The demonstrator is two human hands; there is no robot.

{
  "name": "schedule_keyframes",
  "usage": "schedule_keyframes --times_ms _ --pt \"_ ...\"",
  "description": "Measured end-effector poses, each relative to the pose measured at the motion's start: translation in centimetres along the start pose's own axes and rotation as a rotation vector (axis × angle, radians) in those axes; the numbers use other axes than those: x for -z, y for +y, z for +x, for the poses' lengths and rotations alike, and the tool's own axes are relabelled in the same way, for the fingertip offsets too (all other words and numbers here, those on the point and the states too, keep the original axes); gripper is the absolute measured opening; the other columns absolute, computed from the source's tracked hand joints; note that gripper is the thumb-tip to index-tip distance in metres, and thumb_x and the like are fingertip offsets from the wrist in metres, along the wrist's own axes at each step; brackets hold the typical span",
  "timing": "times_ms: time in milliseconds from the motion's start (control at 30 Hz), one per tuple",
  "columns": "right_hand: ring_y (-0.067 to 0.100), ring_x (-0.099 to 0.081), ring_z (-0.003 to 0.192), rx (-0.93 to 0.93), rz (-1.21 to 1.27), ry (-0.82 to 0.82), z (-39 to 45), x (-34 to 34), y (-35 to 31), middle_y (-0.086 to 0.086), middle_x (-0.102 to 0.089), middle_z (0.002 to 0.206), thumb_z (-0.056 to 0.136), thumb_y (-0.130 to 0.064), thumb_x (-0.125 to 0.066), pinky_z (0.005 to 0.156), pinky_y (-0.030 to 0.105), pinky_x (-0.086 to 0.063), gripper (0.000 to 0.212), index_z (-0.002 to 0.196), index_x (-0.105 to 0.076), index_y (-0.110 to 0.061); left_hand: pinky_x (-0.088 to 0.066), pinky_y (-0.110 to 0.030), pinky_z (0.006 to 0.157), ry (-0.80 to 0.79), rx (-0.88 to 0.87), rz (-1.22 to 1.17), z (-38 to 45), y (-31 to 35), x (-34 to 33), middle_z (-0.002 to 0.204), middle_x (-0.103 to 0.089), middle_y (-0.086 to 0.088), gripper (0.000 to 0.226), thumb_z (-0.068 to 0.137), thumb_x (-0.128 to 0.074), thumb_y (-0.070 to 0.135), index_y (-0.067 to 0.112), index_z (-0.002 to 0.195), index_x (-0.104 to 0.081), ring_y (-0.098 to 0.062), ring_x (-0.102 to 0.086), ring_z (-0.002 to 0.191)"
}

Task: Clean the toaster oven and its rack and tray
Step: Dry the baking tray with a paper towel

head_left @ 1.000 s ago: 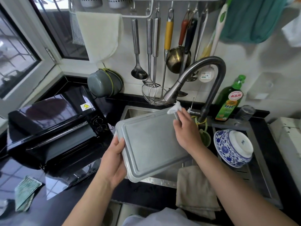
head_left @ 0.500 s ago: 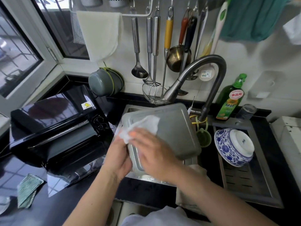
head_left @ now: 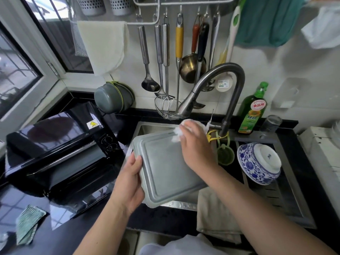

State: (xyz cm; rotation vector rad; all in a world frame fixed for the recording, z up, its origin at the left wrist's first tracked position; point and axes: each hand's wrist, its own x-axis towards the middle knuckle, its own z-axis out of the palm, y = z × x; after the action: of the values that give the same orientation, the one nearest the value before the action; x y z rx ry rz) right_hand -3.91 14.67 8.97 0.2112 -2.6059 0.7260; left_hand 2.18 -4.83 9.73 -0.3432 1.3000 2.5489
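Head view | tray (head_left: 165,168) tilted over sink (head_left: 147,128), long axis near-left to far-right | left hand (head_left: 129,183) grip clamped on near-left edge | right hand (head_left: 196,150) pressing wipe (head_left: 177,134) at far corner, nearer to unwiped face

You get soft daylight from the window (head_left: 16,57) at upper left, glare on the toaster oven (head_left: 55,142) top, edges bowed by the wide lens, slight blur at frame corners

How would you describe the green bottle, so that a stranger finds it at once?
Start at the curved faucet behind the sink. The green bottle stands just right of its base, against the wall. Unlike the clear glass beside it, it is tall, with a sunflower label.
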Motion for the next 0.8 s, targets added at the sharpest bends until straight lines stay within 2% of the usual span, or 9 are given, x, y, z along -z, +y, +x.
schedule_keyframes --times_ms 100,167,233,300,400,533,700,767,800 --pt "0.030 -0.038 0.140 0.279 0.096 -0.144 -1.8 -2.4 -5.3 0.010 -0.049 0.145 0.092 -0.001 -0.056 0.114 0.043 -0.037 0.040 0.131 -0.060 -0.007 -0.061 -0.045 0.091 0.002 -0.009 0.073 0.2 -0.4 -0.8 0.124 -0.070 -0.021 0.035 0.109 -0.041 0.008 0.015 0.133 -0.064 -0.033 -0.070 0.111" --pt "0.033 -0.037 0.140 0.453 0.114 -0.208 -2.3 -2.9 -6.6 0.010 -0.052 0.142 0.090 -0.001 -0.055 0.115 0.043 -0.033 0.037 0.124 -0.065 -0.011 -0.058 -0.046 0.093 0.020 -0.039 0.119 0.0 -0.6 -0.7 0.123 -0.070 -0.023 0.038 0.106 -0.038 0.000 0.012 0.129 -0.065 -0.036 -0.068 0.118" --pt "0.030 -0.046 0.130 0.478 0.141 -0.159 -1.7 -2.0 -5.7 0.006 -0.057 0.136 0.090 -0.006 -0.050 0.110 0.042 -0.037 0.036 0.117 -0.070 -0.016 -0.060 -0.042 0.089 0.015 -0.057 0.146 -0.4 -0.6 -0.5 0.121 -0.071 -0.023 0.034 0.108 -0.040 0.005 0.012 0.125 -0.069 -0.034 -0.070 0.113" --pt "0.026 -0.053 0.118 0.339 0.159 -0.084 -1.1 -1.0 -3.9 0.003 -0.063 0.127 0.086 -0.006 -0.046 0.102 0.041 -0.045 0.040 0.115 -0.072 -0.017 -0.062 -0.040 0.085 0.027 -0.062 0.136 -0.8 -0.6 -0.3 0.121 -0.071 -0.021 0.032 0.109 -0.043 0.014 0.014 0.123 -0.072 -0.029 -0.072 0.104" --pt "0.024 -0.055 0.106 0.147 0.076 -0.037 -0.1 -0.1 0.2 0.000 -0.066 0.113 0.079 0.012 -0.053 0.088 0.045 -0.052 0.043 0.108 -0.074 -0.013 -0.060 -0.043 0.087 0.070 -0.074 0.108 -1.2 -0.4 0.3 0.126 -0.071 -0.018 0.033 0.109 -0.042 0.016 0.016 0.131 -0.067 -0.029 -0.071 0.108" --pt "0.019 -0.052 0.112 0.016 0.124 -0.059 0.1 0.5 4.6 -0.001 -0.062 0.115 0.084 0.015 -0.052 0.096 0.040 -0.049 0.043 0.109 -0.073 -0.012 -0.060 -0.046 0.092 0.087 -0.065 0.102 -1.6 0.0 1.3 0.129 -0.070 -0.017 0.036 0.110 -0.041 0.017 0.018 0.140 -0.061 -0.032 -0.070 0.112" --pt "0.011 -0.055 0.108 -0.189 0.269 -0.006 -1.6 -0.1 4.9 -0.001 -0.060 0.120 0.094 0.006 -0.054 0.098 0.024 -0.046 0.036 0.118 -0.071 -0.015 -0.060 -0.046 0.092 0.199 -0.099 0.024 -0.8 0.0 1.6 0.129 -0.070 -0.015 0.034 0.110 -0.041 0.019 0.019 0.134 -0.065 -0.029 -0.070 0.111" --pt "0.007 -0.054 0.108 -0.273 0.276 -0.029 -3.6 -0.8 4.4 -0.004 -0.059 0.123 0.095 0.005 -0.054 0.094 0.009 -0.042 0.034 0.118 -0.070 -0.013 -0.061 -0.044 0.090 0.245 -0.137 -0.019 -0.2 0.6 2.1 0.129 -0.071 -0.013 0.033 0.110 -0.042 0.019 0.019 0.133 -0.066 -0.027 -0.071 0.111" --pt "0.007 -0.054 0.109 -0.301 0.291 -0.018 -4.7 -1.2 4.2 -0.005 -0.059 0.123 0.095 0.005 -0.054 0.092 0.006 -0.039 0.033 0.118 -0.070 -0.012 -0.062 -0.042 0.088 0.262 -0.140 -0.024 0.0 0.7 2.3 0.129 -0.071 -0.012 0.033 0.110 -0.041 0.018 0.018 0.133 -0.066 -0.026 -0.071 0.111"
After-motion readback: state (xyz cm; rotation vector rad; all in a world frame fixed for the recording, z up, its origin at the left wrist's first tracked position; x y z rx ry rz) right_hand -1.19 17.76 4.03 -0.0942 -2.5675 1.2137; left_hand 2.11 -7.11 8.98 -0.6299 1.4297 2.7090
